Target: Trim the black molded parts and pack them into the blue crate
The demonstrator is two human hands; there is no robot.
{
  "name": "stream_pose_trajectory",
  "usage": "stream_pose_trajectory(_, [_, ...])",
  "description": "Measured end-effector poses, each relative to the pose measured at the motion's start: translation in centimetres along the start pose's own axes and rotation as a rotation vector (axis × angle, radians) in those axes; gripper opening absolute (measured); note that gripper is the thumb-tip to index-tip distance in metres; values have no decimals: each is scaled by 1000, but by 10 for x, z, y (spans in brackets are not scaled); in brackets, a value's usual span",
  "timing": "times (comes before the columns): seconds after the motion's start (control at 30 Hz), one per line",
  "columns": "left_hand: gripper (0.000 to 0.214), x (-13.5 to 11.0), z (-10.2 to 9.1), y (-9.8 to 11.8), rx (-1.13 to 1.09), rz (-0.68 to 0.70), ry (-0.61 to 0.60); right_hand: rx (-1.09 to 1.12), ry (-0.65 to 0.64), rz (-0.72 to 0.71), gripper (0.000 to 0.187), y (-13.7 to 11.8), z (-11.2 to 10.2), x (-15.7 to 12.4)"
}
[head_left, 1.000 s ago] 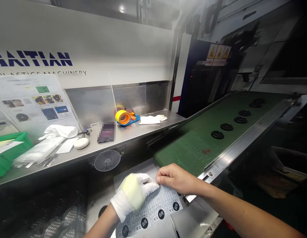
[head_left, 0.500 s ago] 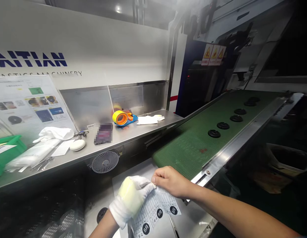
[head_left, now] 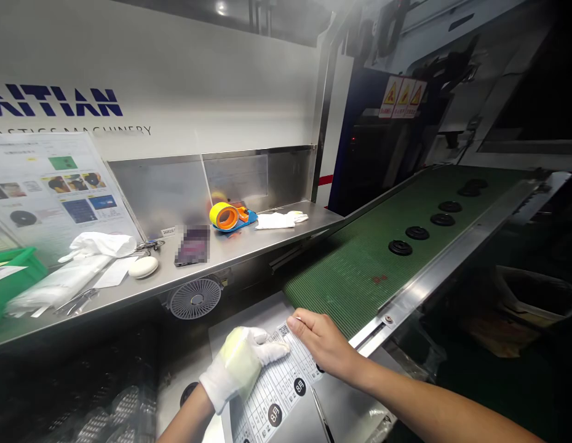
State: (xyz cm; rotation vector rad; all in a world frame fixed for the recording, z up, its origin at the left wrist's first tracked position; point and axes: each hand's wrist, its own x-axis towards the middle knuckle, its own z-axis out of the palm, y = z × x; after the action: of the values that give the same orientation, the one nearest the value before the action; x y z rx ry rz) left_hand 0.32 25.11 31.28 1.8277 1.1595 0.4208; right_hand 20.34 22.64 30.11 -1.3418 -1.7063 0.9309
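The left grip [head_left: 237, 369], in a white cotton glove with a pale yellow patch over the back, lies open with its fingers stretched flat across a printed sheet [head_left: 279, 384]. The bare right grip [head_left: 325, 343] rests spread on the same sheet, just beyond the gloved fingertips (whether it pinches the paper's edge, I cannot tell). Between the two grips, the sheet seems held flat against a pale panel [head_left: 240, 314], its grid of small print too fine to read, though black circles marked "8月" and a QR code stand out. Beyond the right grip runs a green ribbed conveyor belt [head_left: 360, 283] carrying a line of black rubber rings [head_left: 400, 247], set out singly and apart. Ahead of the left grip, a steel counter [head_left: 249, 252] keeps a yellow-and-orange tape dispenser [head_left: 233, 216] and a spare white glove [head_left: 280, 220] within reach. Higher up, blue lettering [head_left: 58, 101] reads "AITIAN" and "MACHINERY", partly cut off, and yellow warning labels [head_left: 402, 97] sit beyond the right grip.
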Motion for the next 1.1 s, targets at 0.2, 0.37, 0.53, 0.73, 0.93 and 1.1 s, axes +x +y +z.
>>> stream_pose_trajectory(0.2, [58, 3, 0, -3, -31, 41, -3, -38, 50, -19, 47, 3, 11, -4])
stream_pose_trajectory(0.37, [54, 0, -4, -6, -17, 40, -3, 0, 110, 19, 46, 18, 10, 2])
stream_pose_trajectory(0.53, [51, -4, -22, -13, -59, -150, 69, 43, 229, 135, 45, 43, -20, 5])
stream_pose_trajectory(0.73, [47, 20, -36, 0, -144, -15, 364, 312, -326, 133, 65, 26, -14, -17])
stream_pose_trajectory(0.93, [39, 53, -40, 44, -187, 204, 602, 687, -170, 46, 43, -22, 8, 13])
stream_pose_trajectory(1.1, [60, 42, -67, 40, -536, 201, 672, 718, 189, 121, 31, -40, -48, 89])
